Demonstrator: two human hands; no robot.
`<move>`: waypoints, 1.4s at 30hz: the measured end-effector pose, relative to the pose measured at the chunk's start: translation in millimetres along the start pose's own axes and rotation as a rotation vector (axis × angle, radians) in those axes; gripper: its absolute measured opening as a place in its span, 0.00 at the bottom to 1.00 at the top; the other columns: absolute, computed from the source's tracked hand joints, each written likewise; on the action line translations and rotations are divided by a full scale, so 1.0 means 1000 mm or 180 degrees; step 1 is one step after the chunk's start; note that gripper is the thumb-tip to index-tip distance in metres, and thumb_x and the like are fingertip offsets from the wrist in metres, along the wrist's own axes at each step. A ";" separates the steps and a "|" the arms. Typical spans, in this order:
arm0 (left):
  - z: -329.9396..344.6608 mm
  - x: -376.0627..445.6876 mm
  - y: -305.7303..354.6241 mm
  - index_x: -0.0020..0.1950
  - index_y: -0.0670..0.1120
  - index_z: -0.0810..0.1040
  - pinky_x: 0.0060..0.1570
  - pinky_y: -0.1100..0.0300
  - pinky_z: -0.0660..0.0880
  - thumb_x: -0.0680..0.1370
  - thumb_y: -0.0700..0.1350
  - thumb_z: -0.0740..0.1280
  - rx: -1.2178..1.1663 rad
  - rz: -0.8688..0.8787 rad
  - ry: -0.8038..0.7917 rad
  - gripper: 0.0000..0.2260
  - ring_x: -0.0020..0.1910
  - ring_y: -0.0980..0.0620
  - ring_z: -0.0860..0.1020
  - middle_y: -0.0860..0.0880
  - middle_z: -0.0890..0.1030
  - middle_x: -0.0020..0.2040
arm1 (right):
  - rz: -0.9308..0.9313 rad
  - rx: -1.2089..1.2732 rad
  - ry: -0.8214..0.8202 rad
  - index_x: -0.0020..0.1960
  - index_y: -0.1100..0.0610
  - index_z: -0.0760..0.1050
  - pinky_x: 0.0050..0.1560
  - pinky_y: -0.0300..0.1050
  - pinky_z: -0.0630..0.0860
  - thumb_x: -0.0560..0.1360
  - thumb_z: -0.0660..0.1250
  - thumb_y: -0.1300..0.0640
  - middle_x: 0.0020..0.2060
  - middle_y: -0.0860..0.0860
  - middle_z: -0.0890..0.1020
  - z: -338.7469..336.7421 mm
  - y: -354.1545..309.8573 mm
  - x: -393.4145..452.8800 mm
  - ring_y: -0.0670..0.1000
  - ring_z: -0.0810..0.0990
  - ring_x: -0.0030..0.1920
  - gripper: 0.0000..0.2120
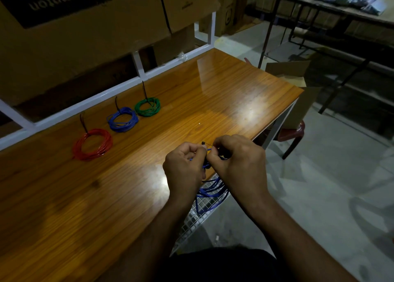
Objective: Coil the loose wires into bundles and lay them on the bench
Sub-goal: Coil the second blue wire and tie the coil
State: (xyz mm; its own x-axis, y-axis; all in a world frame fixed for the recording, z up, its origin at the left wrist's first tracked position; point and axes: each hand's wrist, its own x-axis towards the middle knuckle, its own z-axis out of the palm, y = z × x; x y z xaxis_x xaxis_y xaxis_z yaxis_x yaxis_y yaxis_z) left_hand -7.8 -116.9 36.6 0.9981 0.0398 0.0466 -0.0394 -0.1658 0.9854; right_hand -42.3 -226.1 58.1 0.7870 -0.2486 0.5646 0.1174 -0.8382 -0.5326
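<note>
Three tied coils lie in a row on the wooden bench: a red coil, a blue coil and a green coil, each with a black tie sticking up. Over the bench's near right edge, my left hand and my right hand hold a fourth coil of blue wire, which hangs below them. Both hands pinch a thin black cable tie between their fingertips at the top of the coil. Most of the coil's upper part is hidden by my fingers.
Large cardboard boxes stand behind the bench's white frame. A wire mesh shelf sits under the bench edge. To the right are an open carton on a red stool, and a dark table with grey bags.
</note>
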 end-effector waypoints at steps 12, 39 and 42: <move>-0.001 0.002 -0.001 0.45 0.47 0.83 0.24 0.63 0.71 0.78 0.43 0.71 0.0342 0.0578 -0.0008 0.03 0.23 0.55 0.78 0.52 0.81 0.29 | -0.0118 0.0057 -0.0185 0.41 0.55 0.83 0.36 0.46 0.77 0.75 0.71 0.55 0.33 0.48 0.81 0.000 0.002 0.004 0.46 0.78 0.35 0.06; -0.014 0.027 -0.020 0.39 0.44 0.79 0.25 0.63 0.66 0.82 0.51 0.62 0.0796 0.1180 -0.0401 0.17 0.25 0.55 0.74 0.52 0.75 0.26 | 0.1118 0.1932 -0.1967 0.42 0.56 0.77 0.34 0.36 0.66 0.78 0.68 0.60 0.31 0.43 0.75 0.000 0.025 0.057 0.40 0.71 0.31 0.06; -0.016 0.027 -0.015 0.61 0.48 0.80 0.25 0.64 0.64 0.82 0.43 0.63 0.0826 0.0990 -0.0378 0.10 0.23 0.57 0.70 0.49 0.74 0.25 | 0.0938 0.1660 -0.1858 0.41 0.53 0.78 0.38 0.47 0.71 0.77 0.70 0.58 0.31 0.43 0.75 0.002 0.025 0.057 0.44 0.73 0.34 0.06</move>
State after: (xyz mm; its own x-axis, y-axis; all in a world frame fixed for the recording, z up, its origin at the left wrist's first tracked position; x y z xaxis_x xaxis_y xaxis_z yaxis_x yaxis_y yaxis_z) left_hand 18.8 -98.0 25.4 0.9396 -0.1628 0.3012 -0.3418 -0.3953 0.8526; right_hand 6.5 -259.8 75.5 0.9998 -0.0108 0.0156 0.0098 -0.4104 -0.9119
